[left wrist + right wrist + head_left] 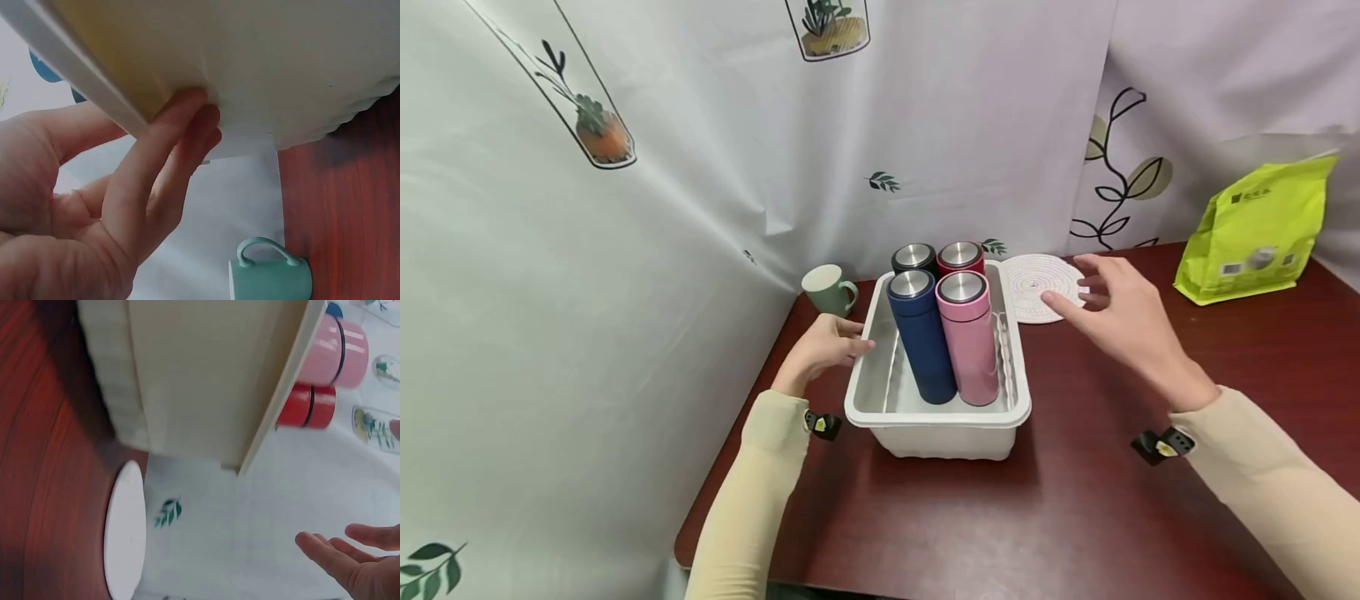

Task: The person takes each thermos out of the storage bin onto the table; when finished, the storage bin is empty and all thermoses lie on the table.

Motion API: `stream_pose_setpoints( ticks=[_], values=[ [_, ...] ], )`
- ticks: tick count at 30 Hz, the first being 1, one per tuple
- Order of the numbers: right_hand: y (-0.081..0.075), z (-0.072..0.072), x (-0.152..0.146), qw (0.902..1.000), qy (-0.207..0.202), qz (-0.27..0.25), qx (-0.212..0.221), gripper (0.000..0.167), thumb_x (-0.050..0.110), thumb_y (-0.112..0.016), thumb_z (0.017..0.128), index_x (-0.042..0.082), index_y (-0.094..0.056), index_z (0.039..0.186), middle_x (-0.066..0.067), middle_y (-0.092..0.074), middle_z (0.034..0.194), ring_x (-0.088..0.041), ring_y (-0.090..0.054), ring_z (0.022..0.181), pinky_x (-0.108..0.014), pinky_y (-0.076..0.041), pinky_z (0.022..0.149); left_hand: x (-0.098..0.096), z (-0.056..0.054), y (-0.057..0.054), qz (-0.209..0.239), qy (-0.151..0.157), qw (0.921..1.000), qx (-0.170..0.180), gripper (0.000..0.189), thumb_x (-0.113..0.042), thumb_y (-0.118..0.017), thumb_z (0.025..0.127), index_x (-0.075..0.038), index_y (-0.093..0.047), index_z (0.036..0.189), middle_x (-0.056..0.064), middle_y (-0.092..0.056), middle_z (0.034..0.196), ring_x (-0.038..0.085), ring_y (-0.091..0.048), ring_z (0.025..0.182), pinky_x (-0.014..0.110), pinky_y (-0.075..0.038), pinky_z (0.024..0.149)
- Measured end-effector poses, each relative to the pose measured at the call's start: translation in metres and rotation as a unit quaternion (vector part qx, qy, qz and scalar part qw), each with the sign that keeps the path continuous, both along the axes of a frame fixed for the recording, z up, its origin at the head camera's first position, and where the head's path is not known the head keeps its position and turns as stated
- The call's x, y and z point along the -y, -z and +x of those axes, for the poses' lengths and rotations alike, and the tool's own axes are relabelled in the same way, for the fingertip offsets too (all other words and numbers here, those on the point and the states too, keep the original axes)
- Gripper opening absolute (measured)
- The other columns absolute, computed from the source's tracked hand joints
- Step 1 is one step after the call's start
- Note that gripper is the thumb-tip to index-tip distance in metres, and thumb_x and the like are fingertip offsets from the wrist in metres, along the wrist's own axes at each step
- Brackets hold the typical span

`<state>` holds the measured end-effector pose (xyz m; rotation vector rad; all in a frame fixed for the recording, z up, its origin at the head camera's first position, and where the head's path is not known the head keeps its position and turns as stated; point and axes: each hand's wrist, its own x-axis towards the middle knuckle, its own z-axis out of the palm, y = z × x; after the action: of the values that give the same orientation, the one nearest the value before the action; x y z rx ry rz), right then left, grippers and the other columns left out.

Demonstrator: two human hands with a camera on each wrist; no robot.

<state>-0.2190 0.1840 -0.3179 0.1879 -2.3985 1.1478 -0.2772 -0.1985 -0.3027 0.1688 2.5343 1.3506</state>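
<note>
A white plastic bin [943, 440] stands on the table with several capped thermos bottles upright inside: a navy one [925, 350] and a pink one [972, 354] in front, a black one [914, 257] and a red one [961, 255] behind. My left hand [829, 342] grips the bin's left rim; in the left wrist view its fingers [178, 115] lie against the outer wall under the lip, the thumb tip hidden behind the rim. To the right of the bin, my right hand [1116, 312] hovers in the air, fingers spread and loosely bent, holding nothing.
Behind my left hand stands a green mug [826, 292]. A round white woven mat [1033, 287] lies just right of the bin. Farther right stands a lime-green bag [1255, 229]. A patterned curtain [985, 125] borders the dark red table [1112, 500] at the back and left.
</note>
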Motion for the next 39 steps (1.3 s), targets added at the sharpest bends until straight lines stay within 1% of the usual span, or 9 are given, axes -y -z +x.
stream_pose_setpoints(
  ticks=[2,4,6,9,18,21,29,36,39],
  values=[
    [0.001,-0.001,0.008,0.9998,-0.014,-0.015,-0.010,0.066,0.042,-0.075,0.084,0.005,-0.054,0.134,-0.015,-0.055,0.128,-0.035,-0.067,0.102,-0.009,-0.053,0.076,-0.002,0.001,-0.002,0.001,-0.007,0.9999,0.007,0.048,-0.006,-0.069,0.090,0.013,-0.054,0.131,0.028,-0.061,0.126,0.040,-0.064,0.111,0.046,-0.058,0.088],
    [0.001,-0.001,0.016,0.9993,-0.028,-0.022,-0.013,0.065,0.041,-0.075,0.084,0.006,-0.054,0.135,-0.015,-0.055,0.128,-0.034,-0.067,0.104,-0.018,-0.057,0.080,-0.005,0.001,-0.003,0.000,-0.013,0.9998,0.012,0.048,-0.006,-0.069,0.090,0.014,-0.054,0.130,0.029,-0.060,0.127,0.039,-0.065,0.110,0.047,-0.058,0.088],
    [0.001,-0.002,0.025,0.9985,-0.045,-0.029,-0.012,0.066,0.040,-0.077,0.083,0.008,-0.054,0.135,-0.014,-0.055,0.129,-0.033,-0.067,0.105,-0.034,-0.057,0.086,-0.007,0.002,-0.005,-0.001,-0.017,0.9998,0.014,0.047,-0.005,-0.068,0.090,0.014,-0.054,0.130,0.029,-0.061,0.126,0.038,-0.066,0.108,0.046,-0.058,0.087],
    [0.001,-0.003,0.037,0.9974,-0.065,-0.032,-0.003,0.068,0.042,-0.077,0.083,0.010,-0.052,0.138,-0.013,-0.055,0.133,-0.031,-0.066,0.108,-0.045,-0.056,0.090,-0.009,0.001,-0.007,0.004,-0.018,0.9997,0.014,0.048,-0.004,-0.068,0.090,0.015,-0.053,0.131,0.030,-0.061,0.125,0.040,-0.065,0.109,0.045,-0.058,0.086],
    [0.009,-0.012,0.072,0.9922,-0.119,-0.037,-0.004,0.076,0.034,-0.086,0.074,0.004,-0.053,0.135,-0.012,-0.058,0.128,-0.028,-0.064,0.110,-0.039,-0.058,0.089,-0.010,0.004,-0.010,-0.009,-0.032,0.9993,0.019,0.047,-0.004,-0.068,0.090,0.015,-0.053,0.130,0.029,-0.062,0.124,0.041,-0.064,0.110,0.044,-0.059,0.084],
    [0.013,-0.015,0.081,0.9931,-0.113,-0.029,-0.005,0.079,0.035,-0.088,0.071,0.004,-0.053,0.134,-0.011,-0.059,0.124,-0.026,-0.064,0.108,-0.040,-0.058,0.089,-0.009,0.005,-0.010,-0.013,-0.033,0.9991,0.021,0.046,-0.003,-0.067,0.090,0.015,-0.053,0.130,0.029,-0.062,0.124,0.043,-0.063,0.112,0.044,-0.060,0.083],
    [0.020,-0.015,0.092,0.9946,-0.086,0.051,-0.027,0.074,0.049,-0.085,0.071,0.006,-0.055,0.124,-0.009,-0.062,0.110,-0.026,-0.062,0.098,-0.045,-0.055,0.084,-0.006,0.005,-0.004,-0.007,-0.037,0.9990,0.022,0.047,-0.004,-0.068,0.090,0.014,-0.053,0.131,0.029,-0.063,0.122,0.042,-0.064,0.110,0.044,-0.060,0.083],
    [0.021,-0.011,0.096,0.9943,-0.086,0.062,-0.012,0.070,0.039,-0.084,0.074,0.000,-0.053,0.124,-0.013,-0.062,0.108,-0.029,-0.062,0.096,-0.047,-0.054,0.082,-0.004,0.006,-0.003,-0.003,-0.040,0.9988,0.028,0.047,-0.005,-0.070,0.089,0.013,-0.055,0.130,0.028,-0.063,0.124,0.041,-0.064,0.111,0.045,-0.059,0.084],
    [0.021,-0.011,0.096,0.9953,-0.075,0.057,-0.024,0.066,0.036,-0.085,0.073,0.000,-0.055,0.120,-0.013,-0.063,0.105,-0.029,-0.062,0.091,-0.044,-0.052,0.077,-0.005,0.005,-0.004,-0.004,-0.038,0.9989,0.026,0.048,-0.006,-0.070,0.089,0.012,-0.055,0.131,0.027,-0.063,0.125,0.039,-0.067,0.106,0.044,-0.060,0.083]
  ],
)
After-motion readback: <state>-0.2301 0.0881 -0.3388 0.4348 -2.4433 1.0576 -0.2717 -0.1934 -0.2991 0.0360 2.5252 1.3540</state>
